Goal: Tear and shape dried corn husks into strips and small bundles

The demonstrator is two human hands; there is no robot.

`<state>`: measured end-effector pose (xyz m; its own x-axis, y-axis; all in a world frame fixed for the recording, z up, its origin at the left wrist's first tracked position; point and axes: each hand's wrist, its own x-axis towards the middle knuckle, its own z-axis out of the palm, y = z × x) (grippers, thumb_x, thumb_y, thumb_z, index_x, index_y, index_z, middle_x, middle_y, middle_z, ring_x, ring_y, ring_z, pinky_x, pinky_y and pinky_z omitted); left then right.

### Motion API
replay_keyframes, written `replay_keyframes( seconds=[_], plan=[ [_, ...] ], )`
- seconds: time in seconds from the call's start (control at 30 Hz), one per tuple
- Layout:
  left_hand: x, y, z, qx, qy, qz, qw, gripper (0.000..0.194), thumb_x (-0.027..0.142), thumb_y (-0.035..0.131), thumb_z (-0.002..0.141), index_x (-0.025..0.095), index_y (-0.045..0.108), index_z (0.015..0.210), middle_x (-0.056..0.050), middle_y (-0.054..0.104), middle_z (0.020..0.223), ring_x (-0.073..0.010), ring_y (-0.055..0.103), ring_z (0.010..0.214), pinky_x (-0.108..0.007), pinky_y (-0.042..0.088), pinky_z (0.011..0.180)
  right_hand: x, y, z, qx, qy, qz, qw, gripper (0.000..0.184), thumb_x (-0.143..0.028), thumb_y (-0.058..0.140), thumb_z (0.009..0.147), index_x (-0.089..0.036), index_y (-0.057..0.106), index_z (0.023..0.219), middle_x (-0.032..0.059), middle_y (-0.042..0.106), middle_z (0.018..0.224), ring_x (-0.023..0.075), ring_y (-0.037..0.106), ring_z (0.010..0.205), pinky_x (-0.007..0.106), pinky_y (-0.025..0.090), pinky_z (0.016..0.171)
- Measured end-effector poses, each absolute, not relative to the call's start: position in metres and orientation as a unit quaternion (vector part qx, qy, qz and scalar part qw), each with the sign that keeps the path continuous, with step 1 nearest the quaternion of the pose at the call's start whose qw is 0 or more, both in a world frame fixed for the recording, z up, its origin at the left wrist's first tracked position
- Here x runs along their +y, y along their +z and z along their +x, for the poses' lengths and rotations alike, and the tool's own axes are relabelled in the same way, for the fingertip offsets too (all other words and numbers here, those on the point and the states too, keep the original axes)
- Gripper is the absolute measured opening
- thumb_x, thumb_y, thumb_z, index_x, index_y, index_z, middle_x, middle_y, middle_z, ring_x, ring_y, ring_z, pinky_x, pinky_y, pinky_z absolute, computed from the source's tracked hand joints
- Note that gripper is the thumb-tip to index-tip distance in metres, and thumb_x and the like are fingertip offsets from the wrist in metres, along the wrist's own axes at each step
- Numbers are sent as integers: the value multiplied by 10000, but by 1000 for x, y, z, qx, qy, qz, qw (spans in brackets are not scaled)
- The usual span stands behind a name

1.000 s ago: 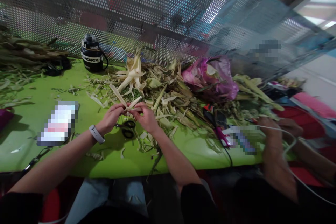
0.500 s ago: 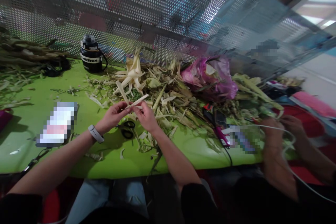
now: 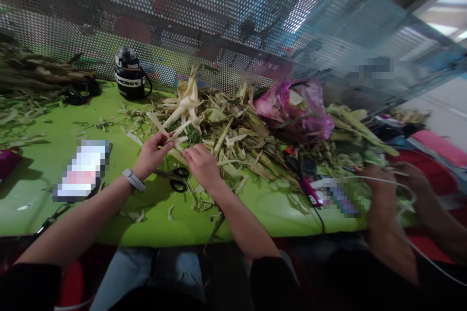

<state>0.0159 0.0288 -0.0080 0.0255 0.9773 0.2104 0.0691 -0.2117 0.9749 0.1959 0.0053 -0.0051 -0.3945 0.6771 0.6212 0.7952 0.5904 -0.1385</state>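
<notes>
My left hand (image 3: pixel 155 153), with a pale watch band at its wrist, pinches several pale corn husk strips (image 3: pixel 178 140) that cross one another. Fingers of my right hand (image 3: pixel 200 163) are closed on the right-hand end of these strips. Black-handled scissors (image 3: pixel 179 180) lie on the green table (image 3: pixel 160 231) just under my hands, their blades partly hidden by the left one. Past my hands rises a cream bundle of folded husks (image 3: pixel 188 99). A heap of dry corn husks (image 3: pixel 251 150) spreads to its right.
A black bottle (image 3: pixel 129 77) stands at the back left. A phone (image 3: pixel 82 170) lies on the left. A pink plastic bag (image 3: pixel 295 109) sits against the perforated metal screen (image 3: pixel 219 24). At right, a co-worker's hands (image 3: pixel 386 180) work beside a white cable (image 3: pixel 404 187).
My hands have moved slightly apart, the right one turning palm-down and shifting right along the strips. The left hand has risen a little, with the strips tilting.
</notes>
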Motion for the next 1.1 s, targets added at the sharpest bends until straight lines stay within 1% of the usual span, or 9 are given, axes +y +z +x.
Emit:
replay_keyframes(
  seconds=[0.07, 0.17, 0.23, 0.37, 0.53, 0.63, 0.77, 0.97, 1.1],
  plan=[
    [29, -7, 13, 462, 482, 644, 373, 286, 368, 648, 792, 161, 649, 990, -10, 613, 776, -152, 544, 727, -265, 430, 682, 4, 1, 196, -836, -124, -421, 329, 210, -305, 512, 951, -198, 664, 851, 83, 652, 886, 198, 616, 904, 320, 481, 816],
    [28, -2, 12, 431, 404, 730, 343, 194, 358, 595, 825, 172, 633, 864, -17, 602, 746, -157, 538, 703, -269, 428, 654, 7, 5, 199, -832, -154, -397, 356, 178, -302, 534, 938, -196, 661, 874, 110, 654, 1107, 232, 563, 1135, 380, 430, 992],
    [26, 3, 12, 399, 365, 769, 339, 186, 350, 569, 842, 173, 622, 830, -29, 608, 763, -161, 542, 704, -275, 433, 658, 12, 3, 201, -831, -139, -401, 359, 185, -302, 509, 949, -194, 649, 893, 107, 666, 1108, 226, 575, 1118, 393, 411, 1023],
    [22, 12, 13, 356, 326, 803, 348, 178, 316, 533, 860, 167, 630, 872, -49, 620, 818, -179, 560, 751, -303, 450, 720, 19, -6, 205, -816, -53, -455, 352, 257, -362, 439, 977, -191, 617, 903, 81, 697, 864, 203, 633, 833, 338, 480, 821],
    [18, 12, 13, 349, 346, 755, 433, 243, 342, 500, 892, 159, 630, 987, -64, 640, 945, -205, 593, 878, -330, 476, 795, 14, -7, 203, -777, 65, -505, 371, 307, -449, 418, 972, -195, 584, 927, 73, 700, 837, 199, 653, 780, 284, 463, 703],
    [16, 7, 18, 385, 388, 711, 442, 308, 406, 588, 853, 151, 638, 1018, -72, 653, 980, -201, 598, 877, -314, 482, 767, 10, -4, 199, -745, 130, -524, 392, 320, -479, 422, 959, -192, 562, 938, 60, 690, 796, 190, 649, 723, 271, 447, 650],
    [15, 1, 26, 397, 452, 633, 488, 396, 415, 706, 771, 149, 624, 1053, -50, 660, 924, -157, 591, 788, -275, 478, 704, 10, -7, 194, -691, 211, -525, 449, 306, -503, 470, 924, -203, 522, 899, 26, 661, 737, 167, 623, 659, 259, 445, 614],
    [11, -3, 33, 348, 495, 528, 595, 399, 373, 749, 756, 159, 621, 1067, 3, 644, 788, -104, 573, 714, -235, 471, 703, 11, -13, 184, -628, 311, -500, 508, 304, -514, 485, 905, -211, 474, 880, -4, 614, 704, 132, 581, 604, 235, 437, 558],
    [12, -1, 31, 362, 521, 508, 583, 383, 376, 763, 733, 145, 615, 1000, 5, 641, 754, -100, 580, 691, -235, 484, 697, 12, -14, 185, -626, 328, -490, 511, 333, -508, 518, 897, -196, 479, 1007, -39, 568, 652, 116, 539, 561, 227, 424, 546]
  ],
)
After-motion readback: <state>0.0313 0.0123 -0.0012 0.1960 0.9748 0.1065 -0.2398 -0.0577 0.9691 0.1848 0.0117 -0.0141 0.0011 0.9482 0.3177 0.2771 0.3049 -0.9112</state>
